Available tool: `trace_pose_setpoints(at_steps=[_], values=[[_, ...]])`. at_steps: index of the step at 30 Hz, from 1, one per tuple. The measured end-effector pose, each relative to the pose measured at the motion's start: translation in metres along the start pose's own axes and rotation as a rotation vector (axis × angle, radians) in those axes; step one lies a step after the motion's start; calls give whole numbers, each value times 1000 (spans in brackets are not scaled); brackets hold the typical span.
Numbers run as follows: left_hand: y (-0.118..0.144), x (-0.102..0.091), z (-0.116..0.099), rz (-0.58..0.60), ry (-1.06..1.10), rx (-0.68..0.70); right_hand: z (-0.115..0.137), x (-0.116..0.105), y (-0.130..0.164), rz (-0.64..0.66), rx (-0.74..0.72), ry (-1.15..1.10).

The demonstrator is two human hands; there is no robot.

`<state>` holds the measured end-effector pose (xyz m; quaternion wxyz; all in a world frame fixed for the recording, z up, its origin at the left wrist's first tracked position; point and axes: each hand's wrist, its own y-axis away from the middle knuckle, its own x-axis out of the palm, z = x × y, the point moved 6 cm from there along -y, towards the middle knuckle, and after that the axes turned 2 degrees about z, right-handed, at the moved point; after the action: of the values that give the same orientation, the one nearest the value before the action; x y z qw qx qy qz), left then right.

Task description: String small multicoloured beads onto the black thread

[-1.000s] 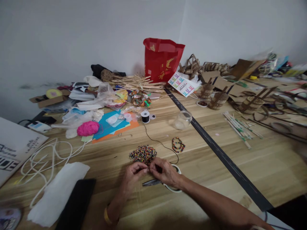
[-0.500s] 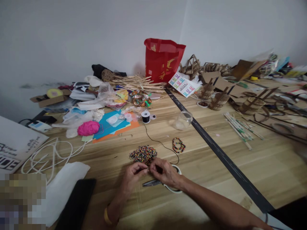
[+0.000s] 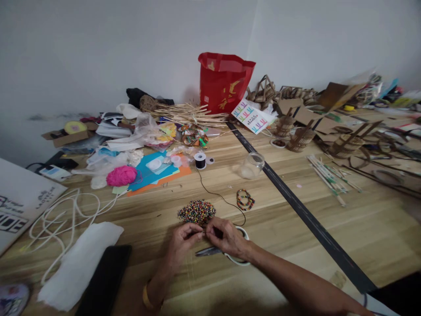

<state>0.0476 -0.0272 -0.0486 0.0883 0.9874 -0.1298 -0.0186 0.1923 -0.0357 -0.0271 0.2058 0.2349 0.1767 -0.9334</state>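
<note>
My left hand (image 3: 184, 239) is closed in a pinch, thumb against forefinger, at the near edge of a heap of small multicoloured beads (image 3: 196, 212). Facing it, fingertips almost touching, my right hand (image 3: 226, 235) pinches as well. A thin black cord (image 3: 215, 193) runs from a spool (image 3: 200, 160) and curves in behind my right hand, which seems to have its end. What lies between the left fingertips is too small to make out. Under my right hand rest scissors (image 3: 208, 251) with pale handles, partly covered. A beaded loop (image 3: 245, 200) lies beyond it.
A glass jar (image 3: 251, 166) stands behind the beaded loop, beside a dark strip (image 3: 302, 210) crossing the table. Pink yarn (image 3: 121, 176), white cord (image 3: 75, 206) and a black phone-like slab (image 3: 105, 281) lie left. Small woven baskets (image 3: 301, 138) and sticks (image 3: 329, 177) are right; a red bag (image 3: 223, 83) stands behind.
</note>
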Motion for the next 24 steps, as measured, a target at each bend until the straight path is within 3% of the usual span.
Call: trace_pose_setpoints(at_steps=[24], values=[[1, 4, 1, 59, -18, 21, -2, 1, 1, 25, 72, -122]])
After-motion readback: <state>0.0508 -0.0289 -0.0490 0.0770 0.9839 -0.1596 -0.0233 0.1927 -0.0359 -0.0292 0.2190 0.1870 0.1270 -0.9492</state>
